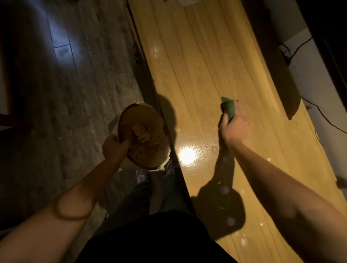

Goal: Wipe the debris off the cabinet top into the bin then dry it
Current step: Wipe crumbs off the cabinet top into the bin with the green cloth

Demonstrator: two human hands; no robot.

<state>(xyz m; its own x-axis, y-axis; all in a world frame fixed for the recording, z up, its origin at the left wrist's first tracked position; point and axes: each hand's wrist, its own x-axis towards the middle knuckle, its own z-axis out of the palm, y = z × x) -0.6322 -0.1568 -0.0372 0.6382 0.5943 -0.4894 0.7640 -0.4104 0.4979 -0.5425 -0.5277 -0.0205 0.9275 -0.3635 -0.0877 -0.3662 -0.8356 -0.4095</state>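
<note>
The cabinet top (199, 75) is a long glossy yellow wood surface running away from me on the right. My right hand (235, 127) rests on it, closed around a green cloth (228, 108) whose tip pokes out ahead of the fingers. Pale crumbs and wet spots (224, 189) lie on the near part of the top. My left hand (114, 148) grips the rim of a round brown bin (142, 135) held over the floor beside the cabinet's left edge; crumpled scraps fill its lower half.
A dark flat object (276, 62) lies along the cabinet's right side, with black cables (294, 48) behind it. Grey plank floor (84, 84) is on the left. My shoes (142, 175) stand beside the cabinet edge. A small pale item (185, 2) sits at the far end.
</note>
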